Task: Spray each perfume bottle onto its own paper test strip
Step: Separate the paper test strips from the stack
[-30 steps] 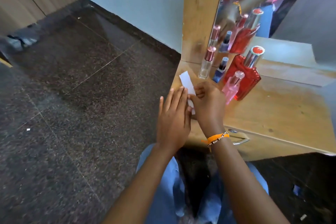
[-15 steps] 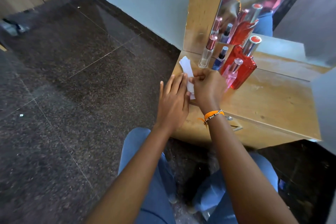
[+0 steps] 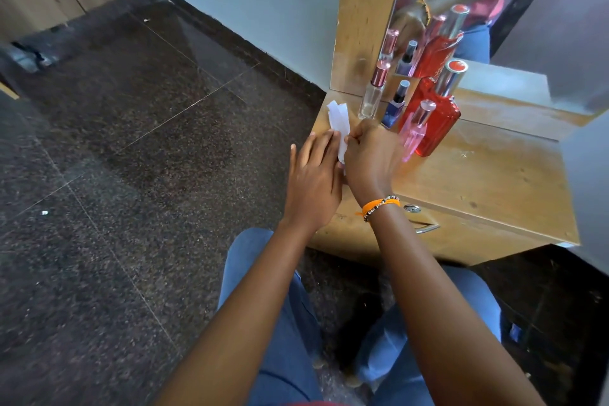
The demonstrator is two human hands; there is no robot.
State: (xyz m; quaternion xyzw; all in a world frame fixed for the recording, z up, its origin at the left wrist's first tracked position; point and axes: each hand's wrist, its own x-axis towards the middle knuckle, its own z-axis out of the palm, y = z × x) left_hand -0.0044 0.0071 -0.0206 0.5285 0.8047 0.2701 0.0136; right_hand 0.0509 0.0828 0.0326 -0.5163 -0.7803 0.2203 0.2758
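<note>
Soft, even daylight fills the scene, fairly bright, with no hard shadows; the polished dark floor carries a pale sheen toward the wall; the mirror shows a smeared, blurred reflection; the pink bottle looks hazy; wide-angle bending curves the bench edge and wall lines near the frame borders; the hands stay reasonably sharp.

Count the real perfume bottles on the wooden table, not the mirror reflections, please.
4: clear bottle at the back left, blue bottle beside it, big red bottle right, pink bottle in front. None seems hidden.
</note>
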